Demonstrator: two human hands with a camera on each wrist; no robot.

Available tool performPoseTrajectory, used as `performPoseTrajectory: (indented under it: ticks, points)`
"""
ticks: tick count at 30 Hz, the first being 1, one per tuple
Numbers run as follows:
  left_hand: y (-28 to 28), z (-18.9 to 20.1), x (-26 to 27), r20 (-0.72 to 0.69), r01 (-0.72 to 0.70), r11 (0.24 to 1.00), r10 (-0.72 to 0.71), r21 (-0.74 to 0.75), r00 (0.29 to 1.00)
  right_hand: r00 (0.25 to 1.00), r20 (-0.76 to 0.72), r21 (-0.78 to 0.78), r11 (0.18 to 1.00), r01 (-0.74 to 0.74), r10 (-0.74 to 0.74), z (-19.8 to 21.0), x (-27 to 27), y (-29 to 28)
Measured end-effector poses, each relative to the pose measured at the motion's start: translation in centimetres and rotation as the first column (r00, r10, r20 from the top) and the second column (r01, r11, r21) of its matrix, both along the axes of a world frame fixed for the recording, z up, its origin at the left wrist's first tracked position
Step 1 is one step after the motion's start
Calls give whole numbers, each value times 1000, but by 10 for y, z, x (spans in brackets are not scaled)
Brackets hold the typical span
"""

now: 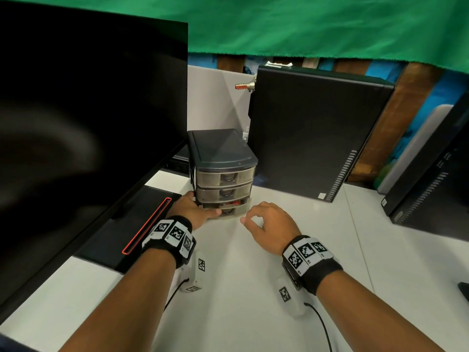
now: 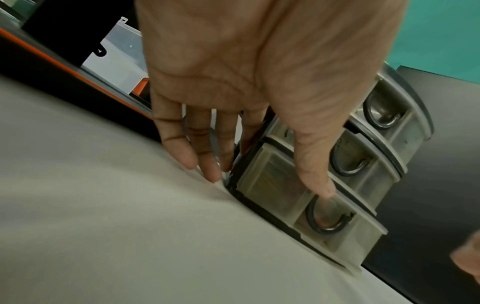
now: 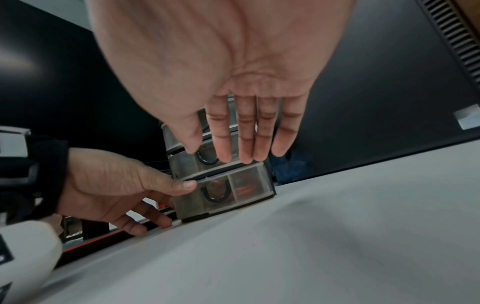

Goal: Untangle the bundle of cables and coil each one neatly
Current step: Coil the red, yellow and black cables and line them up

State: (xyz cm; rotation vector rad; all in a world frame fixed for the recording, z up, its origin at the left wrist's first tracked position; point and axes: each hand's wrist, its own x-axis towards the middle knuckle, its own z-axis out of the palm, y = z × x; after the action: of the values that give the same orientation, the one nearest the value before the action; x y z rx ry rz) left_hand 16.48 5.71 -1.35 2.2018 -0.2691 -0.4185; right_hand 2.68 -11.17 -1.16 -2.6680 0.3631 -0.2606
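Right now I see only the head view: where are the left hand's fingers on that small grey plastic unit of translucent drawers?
Observer: The left wrist view shows the left hand with its fingers pointing straight down beside the small grey plastic drawer unit. Their tips are at the white table, and the thumb is on the bottom translucent drawer.
Operator: Is the right hand holding anything?
Observer: No. The right wrist view shows the right hand with an empty palm and straight fingers.
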Motion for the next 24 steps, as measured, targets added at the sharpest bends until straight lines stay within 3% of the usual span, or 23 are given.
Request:
performPoseTrajectory:
  ticks: [5, 10, 17, 21, 24]
  points:
    - [2, 3, 6, -17, 60, 997, -60, 47, 998, 999, 44, 42, 999, -8, 6, 5, 10, 8]
    - [2, 3, 8, -50, 83, 995, -80, 48, 996, 989, -131, -133, 987, -92, 75, 4, 28, 25]
    - [3, 0, 10, -60, 82, 997, -81, 7, 995, 989, -135, -268, 959, -91, 56, 6, 39, 31]
    - [3, -6, 14, -2, 58, 998, -58, 10, 998, 985, -153, -262, 958, -116, 78, 7, 38, 29]
    - [1, -5, 14, 4, 38, 999, -38, 7, 999, 991, -108, -172, 981, -92, 74, 7, 28, 27]
